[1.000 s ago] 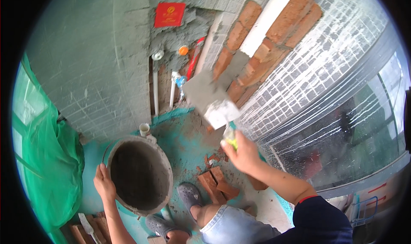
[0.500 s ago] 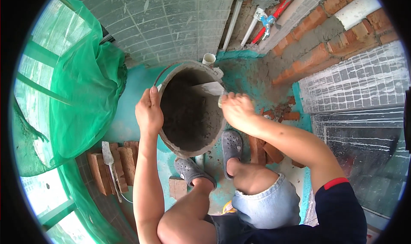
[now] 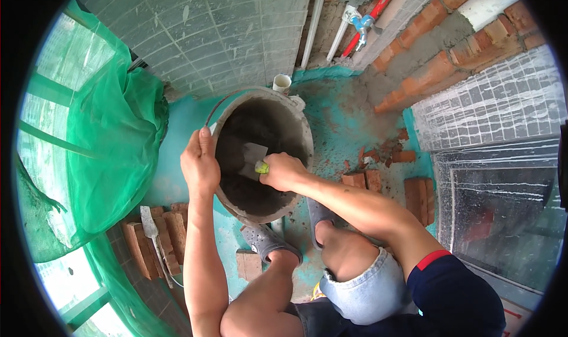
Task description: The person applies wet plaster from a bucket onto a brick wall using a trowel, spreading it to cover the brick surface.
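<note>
A round mortar-crusted bucket stands tilted in front of me, with dark grey mortar inside. At its left rim my left hand is closed, thumb up beside the thin wire handle. My right hand reaches over the near right side into the bucket, wrapped round the yellow-green handle of a trowel. The trowel's flat grey blade lies over the mortar near the middle; I cannot tell how deep its edge sits.
Stacked bricks and a second trowel lie at the left, below green netting. Bricks and rubble are at the right. A white pipe stub rises behind the bucket. Blue-valved pipes run along the far wall. My clogs stand close to the bucket.
My right hand has brought the trowel from the bucket's right rim leftward and nearer, into the middle of the bucket. My left hand stays at the left rim.
</note>
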Motion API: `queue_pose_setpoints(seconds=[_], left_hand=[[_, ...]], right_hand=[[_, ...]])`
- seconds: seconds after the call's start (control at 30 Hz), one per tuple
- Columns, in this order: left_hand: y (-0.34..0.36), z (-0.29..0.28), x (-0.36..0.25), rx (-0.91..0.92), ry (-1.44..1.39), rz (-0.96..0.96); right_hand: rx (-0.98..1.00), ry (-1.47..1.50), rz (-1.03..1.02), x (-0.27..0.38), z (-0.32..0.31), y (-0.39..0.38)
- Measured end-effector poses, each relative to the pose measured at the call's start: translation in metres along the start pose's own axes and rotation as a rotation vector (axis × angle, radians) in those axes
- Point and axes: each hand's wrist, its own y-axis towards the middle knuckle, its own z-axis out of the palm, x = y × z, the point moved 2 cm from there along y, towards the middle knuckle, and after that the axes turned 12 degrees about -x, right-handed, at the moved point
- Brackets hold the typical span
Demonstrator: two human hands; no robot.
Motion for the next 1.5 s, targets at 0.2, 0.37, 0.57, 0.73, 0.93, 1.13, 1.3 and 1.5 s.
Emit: queue_pose_setpoints(seconds=[0.2,0.37,0.57,0.73,0.93,1.13,1.3,1.5], left_hand=[[0.002,0.028,0.014,0.014,-0.010,-0.017],[0.003,-0.011,0.024,-0.029,-0.110,0.013],[0.009,0.008,0.011,0.003,-0.084,0.063],[0.015,0.002,0.029,-0.035,-0.107,0.094],[0.004,-0.002,0.015,-0.044,-0.119,0.107],[0.007,-0.010,0.023,-0.062,-0.083,0.119],[0.007,-0.013,0.024,-0.061,-0.101,0.098],[0.009,-0.015,0.033,-0.132,-0.148,0.101]], right_hand=[[-0.012,0.054,-0.003,-0.035,-0.047,-0.019],[-0.032,0.073,-0.211,-0.031,-0.061,-0.050],[0.163,0.303,-0.044,-0.047,-0.164,-0.134],[0.297,0.757,0.085,-0.047,-0.246,-0.184],[-0.254,1.560,0.293,-0.112,-0.410,-0.157],[-0.066,1.286,0.284,-0.087,-0.369,-0.138],[-0.300,1.146,0.345,-0.112,-0.353,-0.149],[-0.512,0.679,0.246,-0.103,-0.360,-0.172]])
